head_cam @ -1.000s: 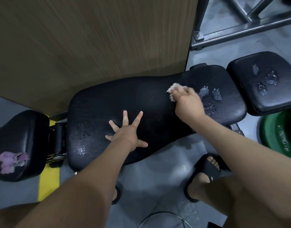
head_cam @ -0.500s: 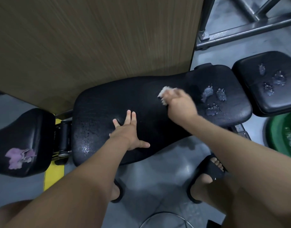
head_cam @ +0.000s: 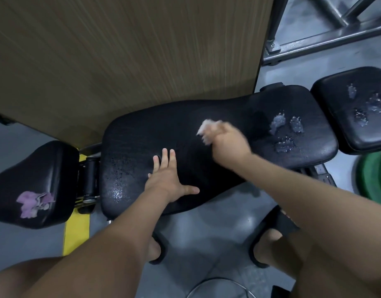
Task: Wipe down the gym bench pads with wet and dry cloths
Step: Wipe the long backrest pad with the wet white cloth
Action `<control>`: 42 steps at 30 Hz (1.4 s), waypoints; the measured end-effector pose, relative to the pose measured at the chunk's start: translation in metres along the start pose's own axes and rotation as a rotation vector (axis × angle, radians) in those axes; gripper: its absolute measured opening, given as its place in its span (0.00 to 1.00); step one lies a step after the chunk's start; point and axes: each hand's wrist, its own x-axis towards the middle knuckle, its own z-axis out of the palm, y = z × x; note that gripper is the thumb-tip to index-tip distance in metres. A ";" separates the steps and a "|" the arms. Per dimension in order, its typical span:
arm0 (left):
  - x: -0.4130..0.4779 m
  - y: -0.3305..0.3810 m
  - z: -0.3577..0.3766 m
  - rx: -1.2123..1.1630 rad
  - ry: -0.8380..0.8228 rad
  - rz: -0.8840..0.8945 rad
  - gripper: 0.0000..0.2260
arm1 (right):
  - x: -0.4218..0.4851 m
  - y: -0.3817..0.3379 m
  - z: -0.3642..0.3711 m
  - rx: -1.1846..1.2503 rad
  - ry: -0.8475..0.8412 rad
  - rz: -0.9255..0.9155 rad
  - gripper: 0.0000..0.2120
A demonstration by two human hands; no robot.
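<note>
1. Left hand point(head_cam: 168, 179) released, fingers straight, flat on surface point(head_cam: 138, 143).
2. Right hand point(head_cam: 227, 141) grasping white cloth point(head_cam: 205, 127) on surface middle, blurred.
3. Wet patches point(head_cam: 277, 123) at surface's right end.
4. Purple cloth point(head_cam: 33, 203) on left pad point(head_cam: 34, 166).

Arms: the left forearm point(head_cam: 120, 233) enters from 7 o'clock and the right forearm point(head_cam: 310, 190) from 4 o'clock, both bare along all that shows.
Hands: the left hand point(head_cam: 168, 179) and right hand point(head_cam: 226, 140) are bare, and the right one is motion-blurred.
Legs: the left leg point(head_cam: 24, 278) at 7 o'clock and the right leg point(head_cam: 303, 254) at 5 o'clock are both bare.
Footwear: a black open-toed slide sandal point(head_cam: 161, 252) with a broad band is at 6 o'clock. A second black slide sandal point(head_cam: 271, 220) is at 4 o'clock, with toes point(head_cam: 285, 213) showing at its front.
</note>
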 end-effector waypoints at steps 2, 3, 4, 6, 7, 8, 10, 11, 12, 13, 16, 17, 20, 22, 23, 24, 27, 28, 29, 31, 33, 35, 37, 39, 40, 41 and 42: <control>0.002 0.000 -0.002 -0.005 -0.033 0.006 0.65 | -0.023 -0.032 0.014 0.014 -0.091 -0.292 0.22; 0.003 0.000 -0.004 -0.013 -0.053 0.005 0.65 | -0.032 -0.040 0.018 0.033 -0.141 -0.386 0.24; 0.003 0.000 -0.005 -0.017 -0.070 0.005 0.65 | -0.034 -0.041 0.017 0.057 -0.171 -0.415 0.24; 0.004 -0.001 -0.008 -0.011 -0.098 0.007 0.65 | -0.027 -0.027 0.008 0.073 -0.087 -0.362 0.23; 0.004 -0.002 -0.009 -0.011 -0.111 0.009 0.65 | -0.020 -0.018 0.002 0.058 -0.017 -0.285 0.24; 0.004 -0.003 -0.010 -0.016 -0.119 0.012 0.64 | -0.013 -0.006 -0.001 0.026 0.037 -0.186 0.24; 0.004 -0.005 -0.012 -0.028 -0.125 0.018 0.64 | 0.000 0.009 -0.004 -0.063 0.074 -0.036 0.23; 0.004 -0.007 -0.012 -0.031 -0.124 0.018 0.64 | 0.001 0.006 -0.002 -0.078 0.074 -0.024 0.23; 0.004 -0.007 -0.011 -0.032 -0.121 0.019 0.63 | -0.001 0.000 0.004 -0.084 0.056 -0.074 0.22; 0.004 -0.007 -0.011 -0.032 -0.115 0.020 0.63 | -0.007 -0.009 0.012 -0.053 0.050 -0.183 0.23; 0.004 -0.006 -0.010 -0.028 -0.099 0.013 0.64 | -0.036 -0.030 0.033 -0.034 -0.055 -0.463 0.22; 0.004 -0.005 -0.010 -0.021 -0.100 0.005 0.63 | -0.044 -0.031 0.029 -0.008 -0.068 -0.481 0.23; 0.004 -0.001 -0.011 0.019 -0.117 -0.020 0.62 | -0.045 -0.006 0.013 0.022 0.060 -0.318 0.27; 0.004 0.003 -0.012 0.039 -0.127 -0.038 0.62 | -0.044 0.016 0.000 -0.017 0.155 -0.141 0.28; 0.004 0.004 -0.013 0.046 -0.129 -0.047 0.62 | -0.047 0.017 -0.003 -0.030 0.181 -0.097 0.28; 0.004 0.006 -0.013 0.052 -0.131 -0.054 0.62 | -0.051 0.016 0.002 -0.052 0.223 -0.113 0.26; 0.004 0.009 -0.015 0.061 -0.135 -0.075 0.63 | -0.079 -0.012 0.025 0.123 0.327 -0.226 0.15; 0.004 0.010 -0.015 0.064 -0.135 -0.079 0.63 | -0.090 -0.021 0.031 0.101 0.329 -0.339 0.15; 0.004 0.010 -0.015 0.067 -0.133 -0.081 0.63 | -0.100 -0.026 0.032 0.000 0.227 -0.457 0.17; 0.004 0.008 -0.015 0.065 -0.130 -0.078 0.63 | -0.103 -0.014 0.031 -0.015 0.145 -0.468 0.23; 0.004 0.008 -0.015 0.058 -0.129 -0.068 0.63 | -0.093 0.008 0.023 0.042 0.194 -0.331 0.26; 0.004 0.008 -0.014 0.056 -0.133 -0.068 0.63 | -0.087 0.027 0.011 0.002 0.195 -0.107 0.28; 0.005 0.009 -0.014 0.064 -0.140 -0.075 0.63 | -0.089 0.028 0.011 -0.003 0.192 0.018 0.30; 0.005 0.010 -0.015 0.076 -0.146 -0.079 0.63 | -0.103 0.005 0.023 0.047 0.177 -0.040 0.27; 0.005 0.010 -0.016 0.083 -0.146 -0.079 0.63 | -0.113 -0.011 0.032 0.047 0.183 -0.119 0.24; 0.006 0.011 -0.016 0.092 -0.146 -0.079 0.63 | -0.124 -0.026 0.039 0.047 0.176 -0.209 0.23; 0.006 0.010 -0.016 0.103 -0.144 -0.079 0.64 | -0.133 -0.037 0.044 0.038 0.151 -0.283 0.23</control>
